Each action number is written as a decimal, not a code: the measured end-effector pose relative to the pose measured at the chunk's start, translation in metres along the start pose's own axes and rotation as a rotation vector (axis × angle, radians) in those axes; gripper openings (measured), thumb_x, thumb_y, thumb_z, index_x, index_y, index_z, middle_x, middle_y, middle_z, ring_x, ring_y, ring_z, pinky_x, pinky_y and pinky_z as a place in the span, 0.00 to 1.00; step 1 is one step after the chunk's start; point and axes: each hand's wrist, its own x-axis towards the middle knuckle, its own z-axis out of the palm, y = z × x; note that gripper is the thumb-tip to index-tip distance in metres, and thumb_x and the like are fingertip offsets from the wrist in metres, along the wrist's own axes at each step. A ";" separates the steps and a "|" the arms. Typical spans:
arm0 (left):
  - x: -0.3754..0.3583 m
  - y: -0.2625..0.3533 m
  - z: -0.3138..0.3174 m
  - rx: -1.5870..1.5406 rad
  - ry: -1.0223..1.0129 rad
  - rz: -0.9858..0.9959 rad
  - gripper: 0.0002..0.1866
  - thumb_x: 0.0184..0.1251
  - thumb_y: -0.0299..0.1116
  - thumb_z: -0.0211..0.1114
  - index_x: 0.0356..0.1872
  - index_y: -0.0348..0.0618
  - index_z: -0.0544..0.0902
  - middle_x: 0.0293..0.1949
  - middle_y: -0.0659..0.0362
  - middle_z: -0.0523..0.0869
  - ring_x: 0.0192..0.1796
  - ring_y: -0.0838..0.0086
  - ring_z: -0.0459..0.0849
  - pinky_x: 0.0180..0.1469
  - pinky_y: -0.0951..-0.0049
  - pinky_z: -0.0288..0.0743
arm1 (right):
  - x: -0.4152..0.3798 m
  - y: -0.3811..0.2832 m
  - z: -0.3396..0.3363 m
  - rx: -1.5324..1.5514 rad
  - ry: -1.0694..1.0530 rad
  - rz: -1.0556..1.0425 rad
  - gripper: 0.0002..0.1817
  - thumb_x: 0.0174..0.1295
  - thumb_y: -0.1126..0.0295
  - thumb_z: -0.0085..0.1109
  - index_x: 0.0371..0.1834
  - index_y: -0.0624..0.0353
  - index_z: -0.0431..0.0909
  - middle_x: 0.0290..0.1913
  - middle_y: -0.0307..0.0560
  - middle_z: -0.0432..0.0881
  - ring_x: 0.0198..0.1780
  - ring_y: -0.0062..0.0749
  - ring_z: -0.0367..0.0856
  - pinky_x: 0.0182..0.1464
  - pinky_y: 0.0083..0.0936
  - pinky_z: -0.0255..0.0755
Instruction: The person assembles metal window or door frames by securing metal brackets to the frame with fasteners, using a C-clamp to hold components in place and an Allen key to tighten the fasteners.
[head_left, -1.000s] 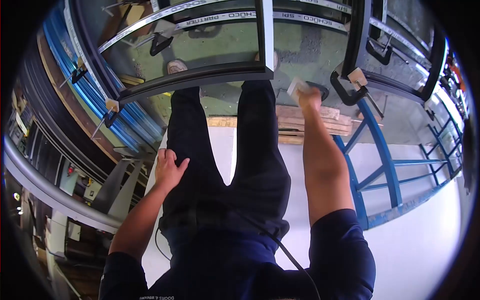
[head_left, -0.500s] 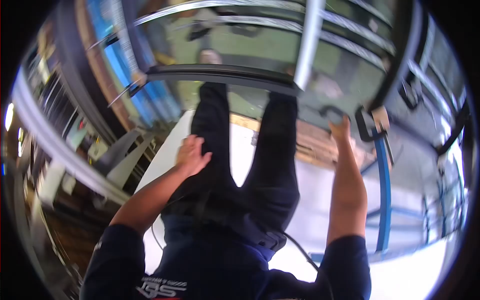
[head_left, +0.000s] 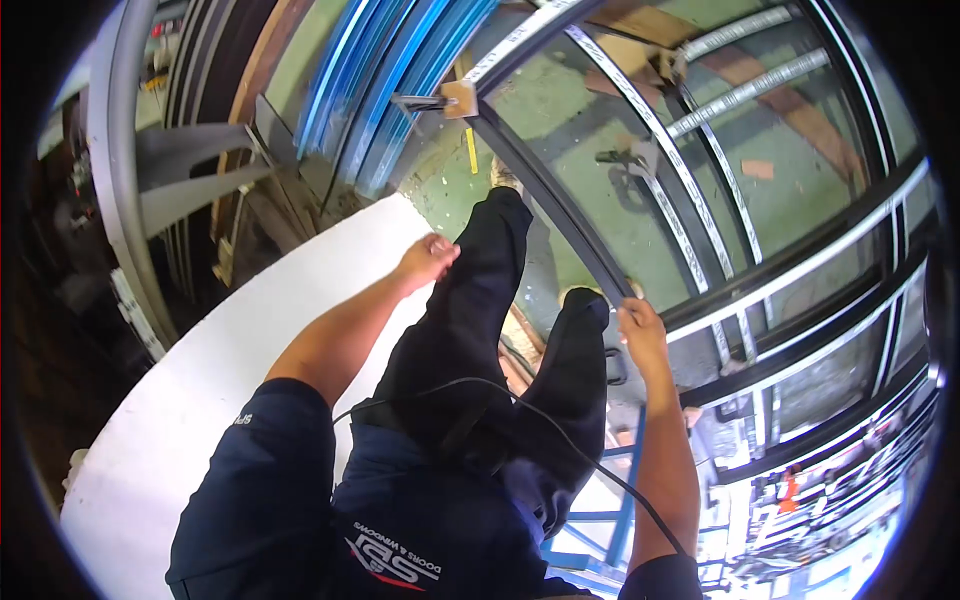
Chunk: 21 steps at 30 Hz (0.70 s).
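My left hand [head_left: 427,260] is beside my left thigh, above the white surface [head_left: 290,280], its fingers curled with nothing visible in them. My right hand [head_left: 642,328] has its fingers round the near corner of a dark frame [head_left: 553,197]. The frame's near bar slants from that corner up to a brown block [head_left: 460,99] in a clamp. White printed strips run along other bars of the frame. A black cable [head_left: 560,432] crosses over my lap.
Blue-wrapped profiles [head_left: 375,85] lie at the upper left. Grey metal parts [head_left: 190,190] stand left of the white surface. Blue stand legs [head_left: 622,500] are at the lower right. More dark frames [head_left: 800,370] extend to the right over the green floor.
The view has turned, so the frame now slants to the right. My left hand has left my thigh and its fingers have curled. My right hand has come onto the frame corner.
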 end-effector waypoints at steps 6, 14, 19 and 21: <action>0.118 0.039 -0.068 -0.657 0.022 -0.120 0.51 0.57 0.42 0.75 0.75 0.44 0.50 0.65 0.47 0.70 0.67 0.59 0.71 0.62 0.57 0.72 | 0.019 -0.238 0.120 -0.388 -0.076 -0.395 0.20 0.62 0.67 0.64 0.57 0.56 0.75 0.28 0.36 0.77 0.31 0.23 0.74 0.38 0.23 0.72; 0.204 0.105 -0.059 -0.879 -0.093 0.161 0.53 0.50 0.40 0.80 0.74 0.42 0.55 0.60 0.53 0.77 0.60 0.66 0.77 0.60 0.64 0.70 | 0.038 -0.401 0.247 -0.581 -0.173 -0.322 0.32 0.60 0.72 0.63 0.70 0.57 0.65 0.41 0.47 0.73 0.40 0.32 0.74 0.46 0.30 0.72; 0.224 0.112 -0.066 -0.755 -0.121 0.336 0.25 0.45 0.40 0.82 0.43 0.39 0.85 0.42 0.57 0.87 0.47 0.73 0.81 0.50 0.67 0.75 | 0.064 -0.403 0.260 -0.841 -0.131 -0.553 0.26 0.67 0.74 0.55 0.69 0.58 0.65 0.36 0.46 0.76 0.37 0.31 0.76 0.43 0.29 0.73; 0.207 0.118 -0.085 -0.730 -0.200 0.373 0.27 0.44 0.41 0.83 0.45 0.39 0.84 0.43 0.57 0.86 0.46 0.72 0.81 0.50 0.67 0.75 | 0.063 -0.407 0.264 -0.505 -0.226 -0.291 0.24 0.69 0.73 0.53 0.69 0.58 0.64 0.33 0.43 0.76 0.34 0.27 0.76 0.41 0.26 0.73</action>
